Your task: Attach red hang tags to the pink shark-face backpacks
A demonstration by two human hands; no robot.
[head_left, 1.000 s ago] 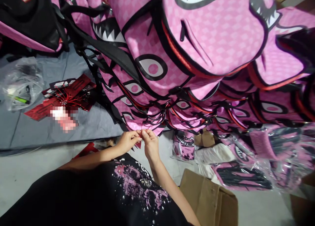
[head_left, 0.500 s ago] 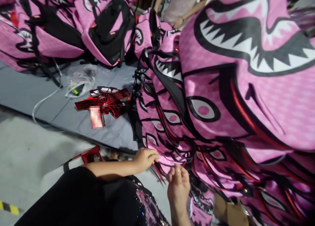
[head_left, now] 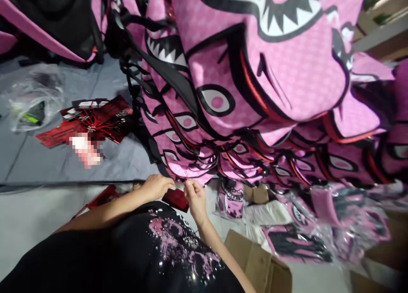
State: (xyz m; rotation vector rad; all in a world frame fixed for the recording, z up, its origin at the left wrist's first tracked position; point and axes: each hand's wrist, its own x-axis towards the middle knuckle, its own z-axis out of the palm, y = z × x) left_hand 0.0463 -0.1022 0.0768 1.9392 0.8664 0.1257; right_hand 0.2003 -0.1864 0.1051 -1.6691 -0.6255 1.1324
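Observation:
My left hand (head_left: 157,186) and my right hand (head_left: 195,193) meet near the table edge, fingertips pinched close together. Between them runs a thin string, blurred here, and a dark red hang tag (head_left: 176,199) dangles just below. Right above my fingertips lies the lower edge of a pink backpack (head_left: 170,155) with a printed eye and black loops. On top of its stack rests a larger pink backpack (head_left: 306,80) with shark teeth and red piping. To the left, a fan of red hang tags (head_left: 108,120) with red strings lies on the table.
A clear plastic bag (head_left: 41,97) with a black and green item lies on the grey table covering (head_left: 19,157). Another pink and black backpack (head_left: 63,25) stands behind. On the floor are an opened cardboard box (head_left: 255,259) and plastic-wrapped pink bags (head_left: 299,246).
The view has swung right and the hands have come closer together. A red hang tag now shows below them. The other person at the back has left the view.

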